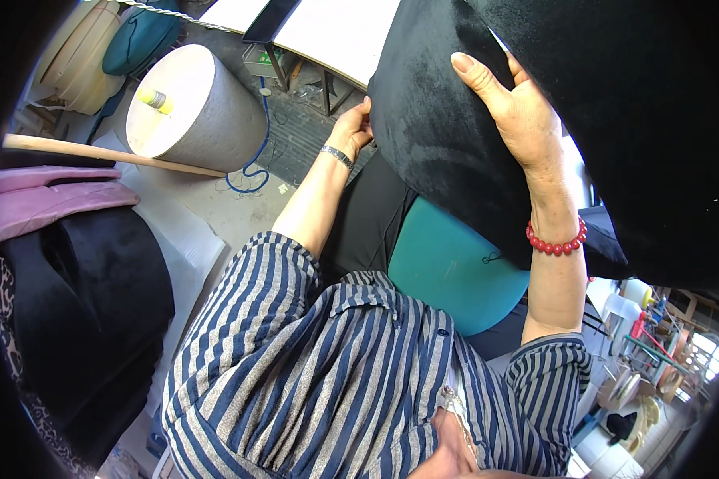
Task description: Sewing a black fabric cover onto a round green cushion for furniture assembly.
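Note:
A large sheet of black velvety material (439, 136) hangs in front of me at the upper middle. My left hand (353, 126) pinches its left edge, the fingertips partly hidden behind it. My right hand (526, 120) grips the sheet higher up and to the right, with the thumb on the near face and the fingers going behind an edge. More black material (655, 136) fills the upper right; whether it is the same piece, I cannot tell. Below the sheet, close to my body, a smooth teal panel (455, 263) shows, with a small dark loop on it.
To the left stands a big grey roll (196, 104) with a yellow-tipped core. A wooden pole (112, 153) crosses in front of it. Black and pink folded material (72, 199) lies at far left. A white-topped table (327, 32) is ahead; a blue cord (256, 172) trails on the floor.

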Available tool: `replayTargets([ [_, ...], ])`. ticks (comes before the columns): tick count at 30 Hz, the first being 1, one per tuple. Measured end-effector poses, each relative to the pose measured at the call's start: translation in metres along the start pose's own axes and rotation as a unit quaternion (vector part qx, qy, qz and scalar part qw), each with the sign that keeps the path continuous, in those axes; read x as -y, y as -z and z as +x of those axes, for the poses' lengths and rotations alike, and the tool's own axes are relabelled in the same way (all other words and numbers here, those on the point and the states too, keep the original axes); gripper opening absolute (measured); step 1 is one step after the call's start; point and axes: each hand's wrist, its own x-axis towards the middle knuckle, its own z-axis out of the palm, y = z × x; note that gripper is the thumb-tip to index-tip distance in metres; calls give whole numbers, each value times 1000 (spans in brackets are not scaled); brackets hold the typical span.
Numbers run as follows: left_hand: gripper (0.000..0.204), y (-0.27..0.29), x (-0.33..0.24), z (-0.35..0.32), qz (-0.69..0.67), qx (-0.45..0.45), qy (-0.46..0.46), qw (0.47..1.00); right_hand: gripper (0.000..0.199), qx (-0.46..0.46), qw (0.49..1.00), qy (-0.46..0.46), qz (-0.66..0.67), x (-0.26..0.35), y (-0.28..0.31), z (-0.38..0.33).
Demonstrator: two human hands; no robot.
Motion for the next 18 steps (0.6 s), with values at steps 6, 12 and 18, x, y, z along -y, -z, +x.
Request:
replayTargets([
  [6,13,-31,-7,-1,-14,-173,24,985,42,-33,999,33,18,0,-3,-1],
  [12,14,-3,-28,12,-20,-145,96,985,40,-38,997,-59,-34,5,-8,-1],
  [18,19,21,-18,8,-105,-41,58,992,38,-32,997,-61,-48,11,-8,-2],
])
